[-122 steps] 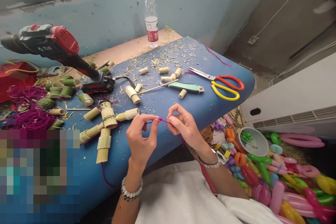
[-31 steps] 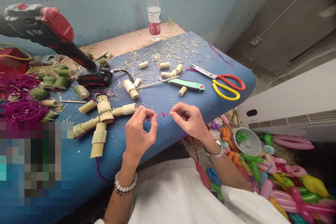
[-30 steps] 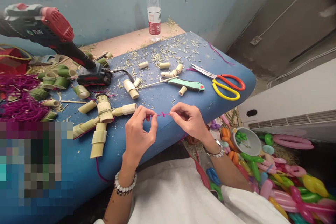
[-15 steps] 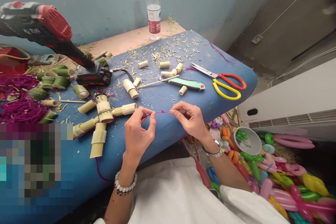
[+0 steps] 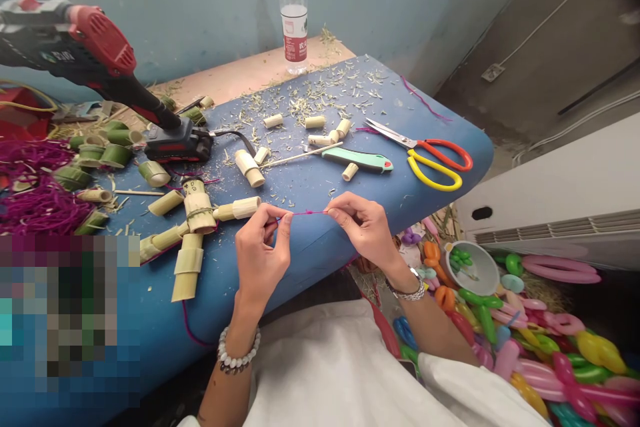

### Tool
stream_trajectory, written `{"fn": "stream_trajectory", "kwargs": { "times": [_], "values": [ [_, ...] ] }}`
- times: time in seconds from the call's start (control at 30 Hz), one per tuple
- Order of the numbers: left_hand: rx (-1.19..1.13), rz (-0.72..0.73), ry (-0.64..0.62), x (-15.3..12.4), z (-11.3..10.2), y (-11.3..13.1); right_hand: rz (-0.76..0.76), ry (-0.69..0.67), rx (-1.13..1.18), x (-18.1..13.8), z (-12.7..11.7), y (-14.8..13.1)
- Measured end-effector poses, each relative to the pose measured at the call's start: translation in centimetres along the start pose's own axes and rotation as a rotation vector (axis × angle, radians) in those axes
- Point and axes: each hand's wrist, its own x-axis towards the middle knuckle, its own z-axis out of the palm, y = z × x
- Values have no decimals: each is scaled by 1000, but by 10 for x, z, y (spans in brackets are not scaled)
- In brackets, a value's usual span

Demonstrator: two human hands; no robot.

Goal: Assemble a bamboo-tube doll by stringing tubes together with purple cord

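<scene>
A thin magenta cord point(image 5: 306, 213) with a small knot is stretched taut between my two hands over the near edge of the blue table point(image 5: 310, 253). My left hand point(image 5: 260, 257) pinches its left end, fingers closed. My right hand point(image 5: 363, 227) pinches the right end, and the cord runs on below the table edge. A figure of bamboo tubes point(image 5: 197, 227) lies just left of my left hand, with magenta cord trailing from it.
Red-and-yellow scissors point(image 5: 425, 155), a teal-handled knife point(image 5: 357, 159), loose bamboo pieces point(image 5: 249, 167) and shavings lie on the table. A red cordless drill point(image 5: 100, 73) stands at left, a water bottle point(image 5: 293, 13) at the back. Magenta cord heap point(image 5: 40, 197) far left. Coloured balloons point(image 5: 525, 340) fill the floor at right.
My hands have drawn a little further apart, pulling the cord tight and straight. The loose loop seen earlier has closed into a small knot.
</scene>
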Motion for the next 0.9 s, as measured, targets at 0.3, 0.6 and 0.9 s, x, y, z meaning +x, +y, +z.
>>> {"fn": "stream_trajectory", "kwargs": {
  "times": [0.3, 0.6, 0.9],
  "values": [
    [-7, -42, 45, 0, 0, 1, 18, 19, -4, 1, 0, 0],
    [-11, -76, 90, 0, 1, 0, 16, 36, 6, 1, 0, 1],
    [10, -75, 93, 0, 0, -2, 16, 60, 11, 0, -1, 3]
  ]
}}
